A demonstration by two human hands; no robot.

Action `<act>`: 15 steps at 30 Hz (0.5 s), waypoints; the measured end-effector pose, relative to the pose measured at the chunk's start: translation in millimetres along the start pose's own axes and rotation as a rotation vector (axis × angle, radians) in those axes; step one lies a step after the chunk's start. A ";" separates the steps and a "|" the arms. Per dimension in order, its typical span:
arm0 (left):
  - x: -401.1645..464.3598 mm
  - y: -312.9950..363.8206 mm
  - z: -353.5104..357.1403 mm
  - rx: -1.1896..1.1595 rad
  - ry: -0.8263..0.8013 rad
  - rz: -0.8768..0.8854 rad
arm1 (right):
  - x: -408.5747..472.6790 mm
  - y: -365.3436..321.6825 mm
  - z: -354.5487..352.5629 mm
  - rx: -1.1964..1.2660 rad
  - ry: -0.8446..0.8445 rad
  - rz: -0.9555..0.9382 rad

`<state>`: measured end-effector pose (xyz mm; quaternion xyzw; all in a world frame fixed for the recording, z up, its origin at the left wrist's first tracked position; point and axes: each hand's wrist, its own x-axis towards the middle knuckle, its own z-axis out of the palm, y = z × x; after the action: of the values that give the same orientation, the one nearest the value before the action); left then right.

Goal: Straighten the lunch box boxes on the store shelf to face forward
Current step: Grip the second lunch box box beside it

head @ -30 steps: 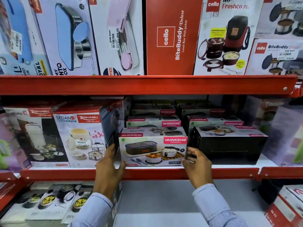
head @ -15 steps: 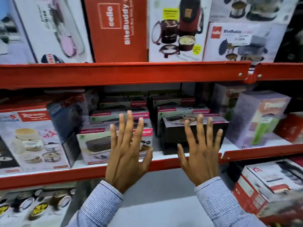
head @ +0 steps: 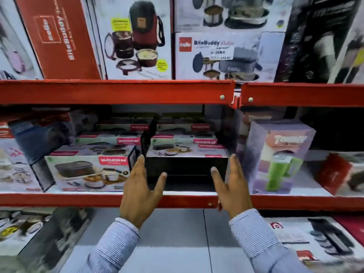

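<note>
Nearest the camera, two striped blue sleeves (head: pixel 116 245) are reaching up from the bottom edge toward the middle shelf (head: pixel 78 200), whose red front rail is running across the view. At the rail, the left hand (head: pixel 140 192) is spreading wide, thumb out to the right and fingers pointing up along the left front corner of the black-fronted lunch box box (head: pixel 187 172). The right hand (head: pixel 230 188) is spreading wide too, thumb angling left across the dark front and fingers rising by the right front corner. Both hands are bracketing that box; blur is hiding whether the fingertips are touching it, and neither hand is closing on anything.

The black-fronted box is sitting at the front edge of the middle shelf, showing a plain dark side forward while its printed picture is facing up. Just beside it on the left, a Varmora lunch box box (head: pixel 86 172) is facing forward with its picture and red label showing. Behind these two, more Varmora boxes (head: pixel 126 139) are sitting in rows going back. To the right, well apart, a pale purple box (head: pixel 275 154) picturing a green bottle is standing upright, turned at an angle.

Farther up, on the top shelf (head: pixel 118 92), a red Cello BiteBuddy box (head: pixel 57 38) is leaning, and a white BiteBuddy box (head: pixel 222 56) is facing forward.
</note>
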<state>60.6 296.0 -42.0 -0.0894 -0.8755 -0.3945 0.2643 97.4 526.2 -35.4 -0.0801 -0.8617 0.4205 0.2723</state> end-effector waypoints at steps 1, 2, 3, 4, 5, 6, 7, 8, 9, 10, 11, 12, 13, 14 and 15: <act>6.5 2.0 0.2 0.012 0.010 -0.027 | 7.8 -2.8 -3.7 0.047 0.004 0.056; 13.1 3.0 0.2 0.024 0.008 -0.060 | 14.8 -5.0 -7.1 0.080 0.007 0.109; 19.1 4.7 0.0 0.037 0.003 -0.094 | 21.6 -6.7 -10.2 0.108 0.004 0.157; 23.7 6.9 -0.1 0.050 -0.010 -0.130 | 28.0 -7.9 -12.9 0.132 -0.005 0.197; 26.8 10.1 0.1 0.057 -0.031 -0.168 | 33.4 -9.3 -15.8 0.153 -0.024 0.228; 28.9 13.5 0.5 0.045 -0.051 -0.205 | 37.4 -11.2 -18.1 0.178 -0.045 0.258; 31.1 15.8 1.4 0.015 -0.063 -0.236 | 40.0 -13.5 -19.9 0.207 -0.063 0.291; 33.8 17.1 1.8 -0.015 -0.064 -0.258 | 42.4 -15.1 -21.4 0.229 -0.076 0.327; 36.2 17.2 1.6 -0.037 -0.055 -0.268 | 44.2 -14.7 -22.2 0.243 -0.082 0.353; 38.3 17.3 0.3 -0.059 -0.042 -0.264 | 45.4 -14.9 -23.9 0.256 -0.079 0.369; 39.2 17.7 -2.4 -0.084 -0.034 -0.252 | 45.4 -14.4 -26.2 0.273 -0.078 0.371; 38.6 18.3 -5.6 -0.109 -0.037 -0.235 | 45.0 -14.7 -28.9 0.301 -0.078 0.370; 37.6 19.1 -9.1 -0.138 -0.045 -0.219 | 44.3 -15.0 -32.0 0.333 -0.075 0.362; 35.8 19.7 -13.0 -0.183 -0.052 -0.209 | 43.2 -14.2 -35.0 0.365 -0.069 0.340; 34.5 20.5 -17.3 -0.244 -0.054 -0.209 | 41.8 -14.4 -37.7 0.371 -0.057 0.301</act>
<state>45.7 295.2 -0.9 -0.0399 -0.8324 -0.5207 0.1855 83.9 558.2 11.3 -0.1446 -0.7554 0.6096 0.1921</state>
